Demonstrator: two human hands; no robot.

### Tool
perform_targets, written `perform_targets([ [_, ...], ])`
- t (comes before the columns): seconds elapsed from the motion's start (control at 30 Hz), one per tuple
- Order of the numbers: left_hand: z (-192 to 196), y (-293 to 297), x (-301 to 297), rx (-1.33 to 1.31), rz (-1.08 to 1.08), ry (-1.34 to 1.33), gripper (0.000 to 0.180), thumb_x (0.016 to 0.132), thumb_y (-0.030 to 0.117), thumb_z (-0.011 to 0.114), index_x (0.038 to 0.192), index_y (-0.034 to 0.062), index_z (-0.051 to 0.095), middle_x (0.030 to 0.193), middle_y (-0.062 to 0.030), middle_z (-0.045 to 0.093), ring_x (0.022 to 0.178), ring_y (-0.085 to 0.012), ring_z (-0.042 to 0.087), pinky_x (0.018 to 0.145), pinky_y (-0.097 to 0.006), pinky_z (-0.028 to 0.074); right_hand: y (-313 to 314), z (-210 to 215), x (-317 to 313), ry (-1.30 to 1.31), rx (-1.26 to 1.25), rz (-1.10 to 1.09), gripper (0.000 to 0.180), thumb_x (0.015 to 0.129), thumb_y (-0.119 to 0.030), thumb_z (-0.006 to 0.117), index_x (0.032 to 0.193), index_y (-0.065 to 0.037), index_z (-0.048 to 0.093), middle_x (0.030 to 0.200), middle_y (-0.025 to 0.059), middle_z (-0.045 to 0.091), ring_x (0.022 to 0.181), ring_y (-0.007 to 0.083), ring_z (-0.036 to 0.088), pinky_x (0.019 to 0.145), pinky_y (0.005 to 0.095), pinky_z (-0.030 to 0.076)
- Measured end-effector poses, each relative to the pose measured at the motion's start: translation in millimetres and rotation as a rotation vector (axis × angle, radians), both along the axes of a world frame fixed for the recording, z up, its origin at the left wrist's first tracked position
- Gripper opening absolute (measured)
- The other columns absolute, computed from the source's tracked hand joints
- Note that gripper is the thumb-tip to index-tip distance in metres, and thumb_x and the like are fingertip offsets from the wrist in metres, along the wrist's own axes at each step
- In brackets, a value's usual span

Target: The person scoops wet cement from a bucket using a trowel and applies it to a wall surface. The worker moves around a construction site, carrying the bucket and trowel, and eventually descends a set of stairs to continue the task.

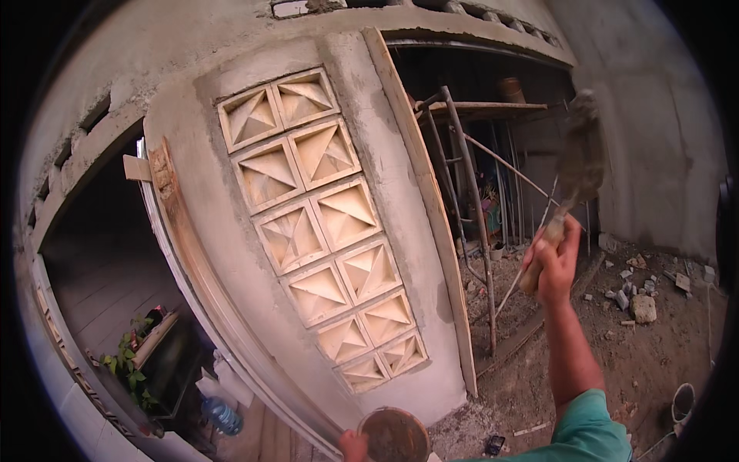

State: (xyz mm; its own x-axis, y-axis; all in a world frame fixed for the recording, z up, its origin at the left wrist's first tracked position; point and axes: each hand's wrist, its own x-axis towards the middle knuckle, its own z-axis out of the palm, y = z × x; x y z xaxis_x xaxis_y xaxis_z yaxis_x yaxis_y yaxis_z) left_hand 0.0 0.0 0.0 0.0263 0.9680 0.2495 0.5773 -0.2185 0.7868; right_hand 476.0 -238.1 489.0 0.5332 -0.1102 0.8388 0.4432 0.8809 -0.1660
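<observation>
My right hand (556, 254) is raised at the right, its fingers wrapped round the handle of a trowel (581, 158). The trowel points upward, and its blade looks coated in grey-brown mortar and is slightly blurred. At the bottom edge my left hand (354, 445) grips the rim of a bucket (394, 410), which has brownish mortar inside. In front of me stands a plastered wall panel (419, 266) with two columns of cream decorative vent blocks (348, 213) set into it. Damp grey patches show round the blocks.
A wooden board (431, 192) edges the panel's right side. Beyond it stands a metal scaffold (469, 200) with a plank (493, 109) on top. Rubble (643, 306) lies on the dirt floor at right. Left are a doorway frame (231, 316), a plant (129, 366) and a blue water bottle (222, 416).
</observation>
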Motion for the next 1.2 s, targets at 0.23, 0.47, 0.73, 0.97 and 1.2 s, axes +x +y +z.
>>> perform_targets([
  [0.23,-45,74,27,-0.01,-0.111,0.494,0.028,0.085,0.03,0.056,0.103,0.0153,0.07,0.115,-0.0124,0.062,0.112,-0.0309,0.054,0.095,-0.052,0.041,-13,134,94,0.076,0.39,-0.701,0.045,0.086,-0.007,0.067,0.123,-0.009,0.041,0.092,0.0074,0.058,0.069,0.0133,0.06,0.063,0.0294,0.051],
  [0.47,12,67,74,-0.01,0.061,0.323,0.029,0.086,0.032,0.06,0.097,0.0053,0.064,0.09,-0.0254,0.064,0.088,-0.0433,0.06,0.079,-0.053,0.045,19,248,135,0.383,0.505,-1.347,0.046,0.083,-0.026,0.065,0.122,-0.014,0.042,0.103,0.0214,0.065,0.089,0.0437,0.065,0.078,0.0502,0.051],
  [0.73,72,29,82,0.131,0.334,0.275,0.025,0.084,0.03,0.06,0.086,0.0048,0.064,0.087,-0.0194,0.064,0.085,-0.0407,0.06,0.075,-0.053,0.046,210,498,34,-0.118,-0.241,-0.685,0.062,0.085,-0.005,0.046,0.146,-0.012,0.036,0.13,0.0281,0.054,0.126,0.0438,0.048,0.106,0.0464,0.04],
  [0.97,57,23,40,0.253,0.322,0.387,0.025,0.083,0.034,0.061,0.084,0.0106,0.07,0.088,-0.012,0.066,0.085,-0.0365,0.061,0.072,-0.054,0.047,175,383,50,-0.052,0.047,-0.655,0.047,0.083,-0.019,0.056,0.126,-0.013,0.038,0.099,0.027,0.064,0.088,0.0457,0.066,0.075,0.0515,0.052],
  [1.2,99,-30,25,0.088,0.293,0.307,0.022,0.083,0.029,0.06,0.088,0.0095,0.068,0.089,-0.0134,0.066,0.086,-0.0361,0.062,0.071,-0.051,0.048,139,200,69,-0.175,0.158,-0.094,0.042,0.088,-0.009,0.059,0.123,-0.011,0.035,0.087,0.0086,0.054,0.062,0.0158,0.056,0.055,0.0279,0.048],
])
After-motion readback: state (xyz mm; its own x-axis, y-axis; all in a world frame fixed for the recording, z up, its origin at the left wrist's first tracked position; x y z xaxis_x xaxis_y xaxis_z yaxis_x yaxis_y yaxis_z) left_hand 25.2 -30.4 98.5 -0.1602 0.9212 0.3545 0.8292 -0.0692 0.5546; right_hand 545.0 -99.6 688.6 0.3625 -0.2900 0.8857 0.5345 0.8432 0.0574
